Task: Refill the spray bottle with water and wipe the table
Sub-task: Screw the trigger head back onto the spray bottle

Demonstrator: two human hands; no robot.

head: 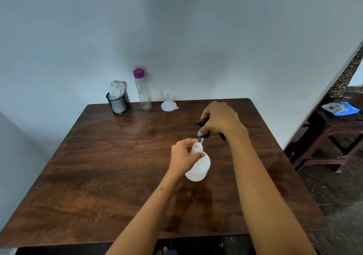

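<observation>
Head view, all I've got. Left hand (pixel 183 155) sits just right of frame center, fingers and thumb curled round the neck of the bottle (pixel 198 166), a white translucent one. Bottle's base points toward the lower edge of the frame; I can't tell if it rests on the table (pixel 98 166) or is held just off it.

Right hand (pixel 221 120) is above and right of the left, fingers wrapped over the black sprayer (pixel 202 121). Sprayer is off the bottle, with its thin dip tube (pixel 202 140) running down into the open neck. Nozzle end pokes out left of the hand; another black part shows just below the wrist.

Along the table's far edge, upper middle of frame: black mesh cup (pixel 117 103) stuffed with a white cloth (pixel 117 90), a tall clear flask (pixel 143 93) with a purple cap just right of it, then a white funnel (pixel 169 104) standing wide end down. All three sit well apart from the hands.

Far right of frame: dark side table (pixel 324 136) with a blue packet (pixel 340 108) on top.
</observation>
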